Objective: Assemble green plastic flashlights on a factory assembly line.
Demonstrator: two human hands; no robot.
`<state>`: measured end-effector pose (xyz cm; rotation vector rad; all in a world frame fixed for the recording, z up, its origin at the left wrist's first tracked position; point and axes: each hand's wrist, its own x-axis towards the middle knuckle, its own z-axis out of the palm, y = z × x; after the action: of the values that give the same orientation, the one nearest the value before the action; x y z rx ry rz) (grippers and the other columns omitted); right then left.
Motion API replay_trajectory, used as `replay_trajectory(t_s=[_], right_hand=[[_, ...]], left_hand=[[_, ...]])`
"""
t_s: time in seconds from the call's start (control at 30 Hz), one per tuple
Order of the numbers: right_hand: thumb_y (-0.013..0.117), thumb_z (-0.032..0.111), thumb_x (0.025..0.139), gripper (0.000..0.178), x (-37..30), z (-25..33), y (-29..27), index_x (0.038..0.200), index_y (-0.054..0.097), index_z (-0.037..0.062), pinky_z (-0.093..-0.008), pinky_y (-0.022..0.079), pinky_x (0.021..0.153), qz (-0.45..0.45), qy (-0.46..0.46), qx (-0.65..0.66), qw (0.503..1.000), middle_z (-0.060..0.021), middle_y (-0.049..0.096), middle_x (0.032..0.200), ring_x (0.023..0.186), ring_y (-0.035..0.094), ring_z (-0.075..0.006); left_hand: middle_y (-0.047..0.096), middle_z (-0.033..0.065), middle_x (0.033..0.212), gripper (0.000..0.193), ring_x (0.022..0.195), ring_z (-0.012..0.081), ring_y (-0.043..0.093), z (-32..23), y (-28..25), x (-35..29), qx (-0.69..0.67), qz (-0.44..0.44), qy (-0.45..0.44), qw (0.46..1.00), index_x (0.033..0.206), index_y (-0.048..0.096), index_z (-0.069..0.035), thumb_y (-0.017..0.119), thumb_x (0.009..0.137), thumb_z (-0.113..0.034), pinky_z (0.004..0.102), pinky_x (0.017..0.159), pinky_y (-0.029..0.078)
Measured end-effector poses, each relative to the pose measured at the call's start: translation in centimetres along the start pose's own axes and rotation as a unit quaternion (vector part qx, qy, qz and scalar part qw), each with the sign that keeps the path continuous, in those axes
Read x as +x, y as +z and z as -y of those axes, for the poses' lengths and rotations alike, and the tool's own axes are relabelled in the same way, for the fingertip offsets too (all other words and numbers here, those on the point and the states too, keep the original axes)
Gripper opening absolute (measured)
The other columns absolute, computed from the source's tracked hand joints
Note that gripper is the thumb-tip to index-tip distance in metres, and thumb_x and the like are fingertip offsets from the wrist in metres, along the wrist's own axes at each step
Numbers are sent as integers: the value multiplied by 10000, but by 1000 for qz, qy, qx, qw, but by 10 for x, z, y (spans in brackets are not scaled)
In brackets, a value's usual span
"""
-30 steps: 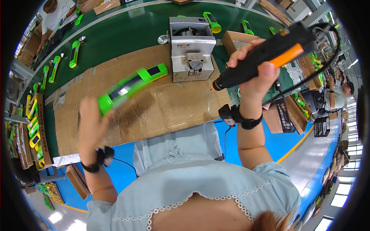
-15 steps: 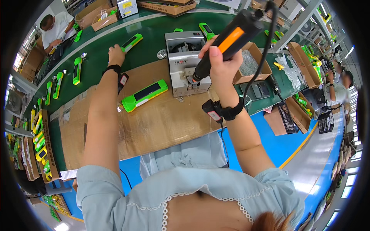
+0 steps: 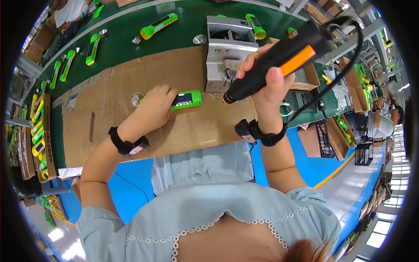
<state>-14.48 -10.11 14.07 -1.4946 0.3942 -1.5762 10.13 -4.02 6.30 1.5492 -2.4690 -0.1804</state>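
My left hand [image 3: 156, 104] is closed over a green flashlight [image 3: 187, 99] on the cardboard sheet. Its dark panel end sticks out to the right of my fingers, while the middle is hidden under them. A round silver reflector [image 3: 137, 98] shows at the left of that hand. My right hand [image 3: 273, 85] grips a black electric screwdriver [image 3: 262, 72] with an orange stripe. The screwdriver slants down to the left, its tip above the cardboard just in front of the grey screw feeder [image 3: 229, 50]. Small screws [image 3: 213, 95] lie at the feeder's foot.
More green flashlights [image 3: 159, 26] lie along the green bench behind, some with loose reflectors. A cardboard box [image 3: 307, 76] with small metal parts stands right of the feeder. The screwdriver's cable [image 3: 345, 72] loops past my right wrist. A full box of flashlights [image 3: 50, 148] stands left.
My left hand has left the flashlight at the back and come nearer, onto the one on the cardboard. The screwdriver tip has moved off the feeder toward me. The whole view has shifted.
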Motion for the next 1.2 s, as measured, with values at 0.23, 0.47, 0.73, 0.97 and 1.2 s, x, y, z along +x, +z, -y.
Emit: replay_trajectory(t_s=[0.23, 0.47, 0.73, 0.97, 1.2], right_hand=[[738, 349, 730, 545, -30, 4, 9, 1026, 475, -27, -298, 500, 558, 13, -3, 132, 991, -111, 565, 718, 626, 587, -193], [677, 505, 742, 609, -34, 6, 9, 1020, 460, 8, -320, 474, 573, 13, 27, -14, 999, -117, 526, 736, 629, 554, -218], [704, 405, 752, 535, -33, -10, 8, 972, 473, -25, -301, 492, 552, 0, 35, -9, 999, -120, 554, 713, 608, 579, -204], [695, 431, 754, 536, -34, -29, 6, 949, 479, -20, -301, 480, 535, 32, 79, 19, 996, -108, 538, 667, 571, 564, -196], [704, 462, 734, 575, -34, -30, 4, 954, 471, -16, -300, 479, 534, 32, 83, 24, 996, -103, 536, 672, 565, 559, -194]], left_hand=[[516, 150, 1014, 497, 926, 335, 507, -61, 20, -32, -91, -43, 10, 995, 1118, 508, -14, 700, 663, -70, 403, 789, 422], [517, 128, 1015, 537, 948, 318, 509, -77, 26, -29, -77, -91, -2, 993, 1135, 510, -26, 706, 635, -48, 396, 805, 408], [512, 139, 1013, 514, 955, 305, 501, -73, 28, -28, -77, -78, 1, 994, 1109, 523, 1, 698, 630, -72, 388, 791, 404], [523, 141, 1000, 505, 942, 308, 517, -69, 27, -25, -97, -69, -9, 993, 1106, 533, -2, 709, 641, -91, 384, 794, 415], [536, 132, 988, 504, 945, 301, 522, -68, 25, -23, -122, -70, -17, 990, 1104, 558, -5, 721, 637, -101, 381, 803, 424]])
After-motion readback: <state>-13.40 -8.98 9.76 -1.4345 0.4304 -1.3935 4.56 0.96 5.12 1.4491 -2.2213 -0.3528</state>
